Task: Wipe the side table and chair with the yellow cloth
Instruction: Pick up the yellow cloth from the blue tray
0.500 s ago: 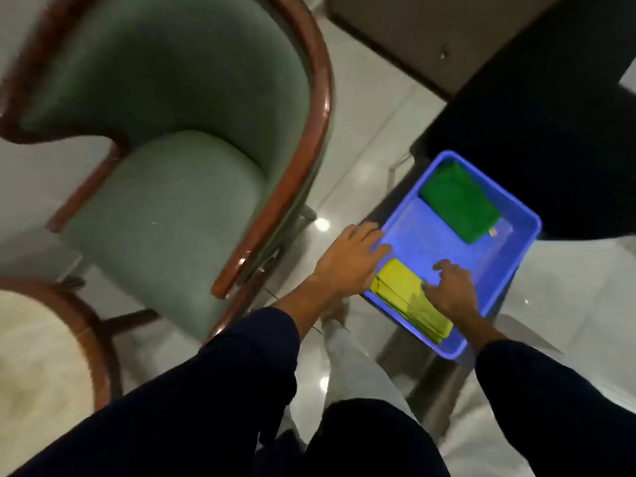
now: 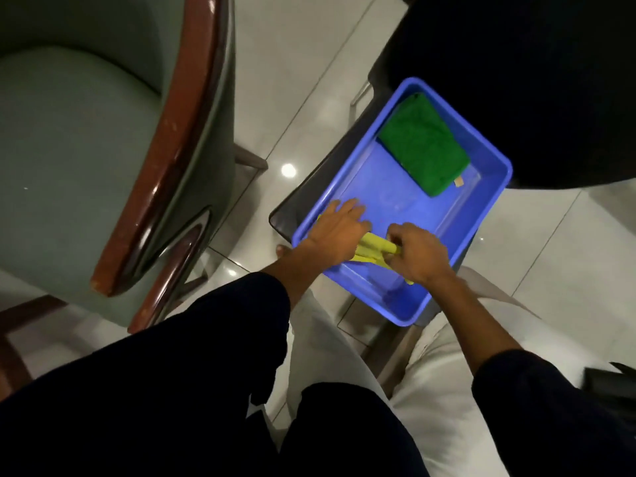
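In the near end of the blue tub (image 2: 488, 160), the yellow cloth (image 2: 373, 243) is lying bunched up between two hands. Only a small part of it is showing, because the hands are covering most of it. The right hand (image 2: 418, 253) is curling its fingers around the cloth and pinching a rolled-up bit of it. The left hand (image 2: 339, 232) is pressing down flat on the other side of the cloth, with its fingers spread out and pointing toward the far end of the tub. Both hands are touching the cloth and are sitting just beside each other.

At the far end of the same tub, a folded green cloth (image 2: 425, 144) is lying by itself, well apart from the hands. The middle of the tub is showing bare blue. The tub is sitting on a dark side table (image 2: 292, 210), and a corner of that table is poking out on the left.

To the left, a chair (image 2: 69, 139) with a green seat and a shiny brown wooden arm is standing on the pale tiled floor (image 2: 285, 98). Dark sleeves (image 2: 192, 356) are covering both arms up to the wrists.
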Tool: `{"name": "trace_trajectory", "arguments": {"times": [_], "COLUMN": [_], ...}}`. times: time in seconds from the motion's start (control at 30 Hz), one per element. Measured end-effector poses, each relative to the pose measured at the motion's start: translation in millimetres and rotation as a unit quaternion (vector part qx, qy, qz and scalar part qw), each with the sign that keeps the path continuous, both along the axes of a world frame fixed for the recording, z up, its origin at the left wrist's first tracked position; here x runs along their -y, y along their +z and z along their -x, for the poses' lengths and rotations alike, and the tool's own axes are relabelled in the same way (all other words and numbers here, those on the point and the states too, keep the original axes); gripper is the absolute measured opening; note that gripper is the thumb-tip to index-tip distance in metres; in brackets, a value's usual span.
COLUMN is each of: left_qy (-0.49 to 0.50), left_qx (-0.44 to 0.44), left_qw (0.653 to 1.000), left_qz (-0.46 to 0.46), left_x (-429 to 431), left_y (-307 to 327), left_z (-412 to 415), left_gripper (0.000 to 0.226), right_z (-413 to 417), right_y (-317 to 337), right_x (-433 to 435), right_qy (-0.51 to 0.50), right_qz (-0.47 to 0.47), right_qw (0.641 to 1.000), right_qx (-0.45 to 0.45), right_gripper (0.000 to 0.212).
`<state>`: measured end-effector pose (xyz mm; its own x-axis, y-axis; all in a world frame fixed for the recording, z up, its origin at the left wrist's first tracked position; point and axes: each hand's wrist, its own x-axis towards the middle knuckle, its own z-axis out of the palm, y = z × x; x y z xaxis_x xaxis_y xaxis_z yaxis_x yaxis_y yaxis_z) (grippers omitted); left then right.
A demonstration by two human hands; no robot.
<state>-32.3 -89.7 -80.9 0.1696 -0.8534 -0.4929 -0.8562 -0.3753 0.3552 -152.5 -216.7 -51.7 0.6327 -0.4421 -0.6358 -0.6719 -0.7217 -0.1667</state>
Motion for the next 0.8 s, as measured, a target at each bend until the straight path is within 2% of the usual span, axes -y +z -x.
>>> {"name": "trace_trajectory", "arguments": {"times": [0.07,0.13,0.27,0.33,0.43,0.5,0.57,0.6,0.7,0.8], "left_qy": [0.078,0.176,0.357,0.437,0.532,0.599,0.647,0.662,0.724,0.820], "left_qx": [-0.072,-0.133,-0.187,-0.201,-0.205,-0.222,-0.222,-0.213,-0.163,-0.103], "left_qw": [0.994,0.975,0.904,0.856,0.776,0.703,0.648,0.636,0.588,0.502], "left_qz": [0.009,0.040,0.142,0.188,0.270,0.312,0.334,0.335,0.322,0.255], "left_x": [-9,-26,-85,-131,-209,-271,-336,-364,-465,-553], "left_y": [23,51,111,135,158,170,174,174,159,119], "left_z": [-17,-32,-56,-64,-66,-60,-50,-46,-26,-4], "left_gripper": [0.029,0.024,0.028,0.027,0.029,0.033,0.038,0.040,0.037,0.031], "right_z": [-21,-46,-107,-139,-179,-202,-217,-221,-231,-233], "right_y": [28,55,114,138,161,169,170,168,139,93], "right_x": [11,22,1,-30,-92,-149,-216,-244,-351,-458], "right_qy": [-0.032,-0.027,-0.023,-0.017,-0.012,-0.021,0.016,0.059,0.184,0.220], "right_qz": [-0.035,-0.096,-0.221,-0.283,-0.341,-0.359,-0.368,-0.361,-0.333,-0.348], "right_qw": [0.999,0.994,0.970,0.950,0.919,0.899,0.889,0.888,0.884,0.893], "right_qx": [0.017,0.035,0.100,0.132,0.198,0.249,0.274,0.279,0.270,0.181], "right_gripper": [0.015,0.017,0.006,0.008,0.030,0.033,0.035,0.034,0.035,0.043]}}
